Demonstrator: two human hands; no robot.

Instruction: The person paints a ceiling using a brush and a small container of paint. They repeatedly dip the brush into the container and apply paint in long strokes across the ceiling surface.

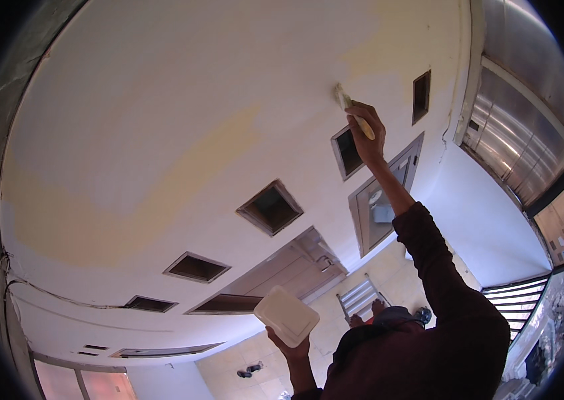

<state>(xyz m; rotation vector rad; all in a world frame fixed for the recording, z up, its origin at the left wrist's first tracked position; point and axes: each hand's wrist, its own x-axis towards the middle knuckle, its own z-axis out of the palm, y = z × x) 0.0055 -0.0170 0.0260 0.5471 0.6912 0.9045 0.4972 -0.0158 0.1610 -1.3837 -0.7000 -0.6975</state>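
Note:
My right hand point(370, 133) is raised with its fingers closed round the pale handle of a paintbrush point(362, 120), whose bristles are at the white wall point(295, 60), among faint yellow patches point(208, 153). Low in the view, my left hand point(290, 347) grips a white rounded-square container point(286, 313) from underneath. Its inside cannot be made out clearly. A small framed opening point(346, 152) sits just beside my right hand and is partly hidden by it.
Several openings point(268, 205), a doorway point(275, 267) and a framed window point(378, 200) line the wall. A metal ladder point(352, 297) is under my feet on the tiled floor point(222, 367), with footwear point(252, 370) nearby. Cables point(68, 297) run at left; a barred railing point(515, 293) is at right.

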